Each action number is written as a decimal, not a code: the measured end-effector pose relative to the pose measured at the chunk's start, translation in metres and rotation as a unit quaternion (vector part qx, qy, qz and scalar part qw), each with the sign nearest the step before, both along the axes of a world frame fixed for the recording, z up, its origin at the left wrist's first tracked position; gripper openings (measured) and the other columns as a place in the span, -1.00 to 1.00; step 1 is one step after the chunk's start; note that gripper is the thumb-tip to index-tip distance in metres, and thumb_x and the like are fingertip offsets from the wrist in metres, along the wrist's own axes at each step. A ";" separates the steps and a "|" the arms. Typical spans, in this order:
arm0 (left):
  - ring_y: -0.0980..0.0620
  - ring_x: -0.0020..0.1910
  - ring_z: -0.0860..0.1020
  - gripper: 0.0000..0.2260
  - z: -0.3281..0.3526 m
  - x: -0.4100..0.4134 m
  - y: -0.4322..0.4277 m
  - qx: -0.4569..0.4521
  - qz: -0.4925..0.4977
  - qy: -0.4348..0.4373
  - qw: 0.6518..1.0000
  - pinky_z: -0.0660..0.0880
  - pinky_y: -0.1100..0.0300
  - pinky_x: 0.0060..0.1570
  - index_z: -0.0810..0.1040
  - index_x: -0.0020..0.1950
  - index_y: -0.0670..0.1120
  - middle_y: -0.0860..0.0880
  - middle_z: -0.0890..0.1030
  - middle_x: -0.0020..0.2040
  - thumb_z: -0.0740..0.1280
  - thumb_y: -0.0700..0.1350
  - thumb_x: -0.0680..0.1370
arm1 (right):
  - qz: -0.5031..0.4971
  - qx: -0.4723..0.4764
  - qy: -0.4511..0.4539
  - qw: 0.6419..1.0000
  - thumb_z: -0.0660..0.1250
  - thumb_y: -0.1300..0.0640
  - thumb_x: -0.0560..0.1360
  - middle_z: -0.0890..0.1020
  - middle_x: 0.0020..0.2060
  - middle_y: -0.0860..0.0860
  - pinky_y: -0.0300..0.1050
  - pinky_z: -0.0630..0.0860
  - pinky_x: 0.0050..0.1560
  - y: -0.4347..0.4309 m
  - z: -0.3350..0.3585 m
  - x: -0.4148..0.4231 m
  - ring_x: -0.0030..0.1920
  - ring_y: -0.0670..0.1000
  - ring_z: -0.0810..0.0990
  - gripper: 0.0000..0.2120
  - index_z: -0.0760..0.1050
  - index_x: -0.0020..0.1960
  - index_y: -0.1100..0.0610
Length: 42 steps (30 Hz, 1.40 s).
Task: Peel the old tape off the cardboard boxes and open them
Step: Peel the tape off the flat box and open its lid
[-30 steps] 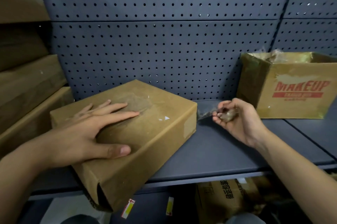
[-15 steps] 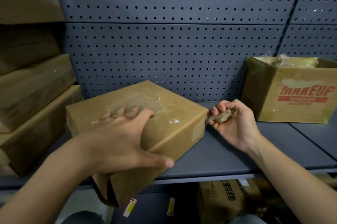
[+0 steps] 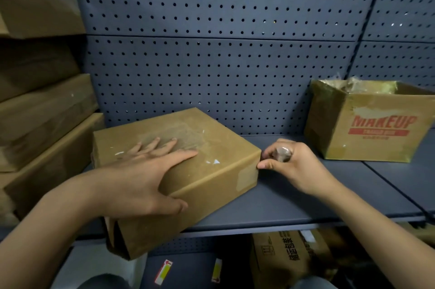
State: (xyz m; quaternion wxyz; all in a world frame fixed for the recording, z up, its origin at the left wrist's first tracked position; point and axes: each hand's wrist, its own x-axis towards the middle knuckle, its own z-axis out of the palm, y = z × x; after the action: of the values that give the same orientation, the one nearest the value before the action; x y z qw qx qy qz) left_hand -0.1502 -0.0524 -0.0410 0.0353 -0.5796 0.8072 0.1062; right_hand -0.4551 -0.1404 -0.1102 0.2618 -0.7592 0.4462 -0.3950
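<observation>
Grey-blue pegboard (image 3: 211,65) backs everything, and a shelf (image 3: 306,194) of the same colour carries our work. At the left a stack (image 3: 42,124) of closed cartons is piled. At the far right stands an open box (image 3: 367,128) printed MAKEUP, with crumpled clear film showing at its top. Between them, well apart from the open box, lies the box (image 3: 211,194) we are working on, closed and set at an angle, its near corner hanging over the shelf edge. Our left hand (image 3: 141,178) lies flat on its top, fingers straight and spread, thumb down the near side, pinning it. Our right hand (image 3: 289,161) is curled round a wad (image 3: 282,153) of peeled tape, its thumb tip touching the box's right corner. A scuffed, shiny patch on the top suggests a strip has come away there, and a short piece of tape (image 3: 244,178) sits on the right side face just below that corner. We judge ourselves mid-peel on this box: top strip off, side remnant left. The next move calls for a nail under that remnant's edge while the left hand holds firm. The wad leaves few fingers free, so dropping it first would help. Then the flaps can be lifted.
</observation>
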 end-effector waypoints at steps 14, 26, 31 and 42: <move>0.30 0.47 -0.36 -0.17 0.006 0.029 0.004 0.058 -0.050 0.044 0.996 -0.34 0.19 0.43 -0.12 0.32 0.68 0.51 -0.23 0.47 0.47 0.20 0.43 | 0.071 0.092 -0.118 0.986 0.44 0.21 0.38 0.72 -0.02 0.08 -0.29 0.52 0.01 0.002 -0.010 -0.037 -0.02 -0.05 0.67 -0.88 0.64 -0.21 0.28; 0.29 0.50 -0.27 -0.15 0.014 0.048 -0.001 0.078 -0.020 0.000 0.997 -0.24 0.01 0.52 -0.09 0.22 0.75 0.68 -0.17 0.34 0.43 -0.05 0.54 | -0.009 0.080 -0.216 0.973 0.19 0.42 0.60 0.63 -0.34 0.12 -0.12 0.59 -0.30 0.005 -0.009 -0.018 -0.35 0.09 0.63 -0.81 0.58 -0.03 0.32; 0.25 0.52 -0.25 -0.10 0.009 0.051 0.000 0.046 0.001 -0.005 0.999 -0.27 0.01 0.52 -0.11 0.20 0.76 0.64 -0.17 0.36 0.34 -0.20 0.58 | -0.048 0.112 -0.221 0.968 0.11 0.46 0.58 0.57 -0.33 0.17 0.05 0.40 -0.28 0.003 -0.013 -0.010 -0.35 0.19 0.47 -0.71 0.59 -0.10 0.30; 0.13 0.56 0.07 -0.19 0.001 -0.024 0.029 -0.117 0.068 0.036 0.990 0.13 -0.03 0.49 -0.01 0.54 0.35 0.30 0.01 0.57 -0.26 0.55 0.31 | 0.061 0.143 -0.170 0.973 0.27 0.17 0.39 0.64 -0.17 0.26 -0.02 0.52 -0.08 0.020 0.003 0.027 -0.11 0.16 0.62 -0.84 0.63 -0.18 0.11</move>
State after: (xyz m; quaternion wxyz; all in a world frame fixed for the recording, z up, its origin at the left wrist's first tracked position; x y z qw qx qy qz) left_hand -0.1740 -0.0231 -0.0403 -0.0693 -0.6293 0.7733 0.0337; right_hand -0.4284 -0.1208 -0.1075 0.4630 -0.6613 0.3998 -0.4341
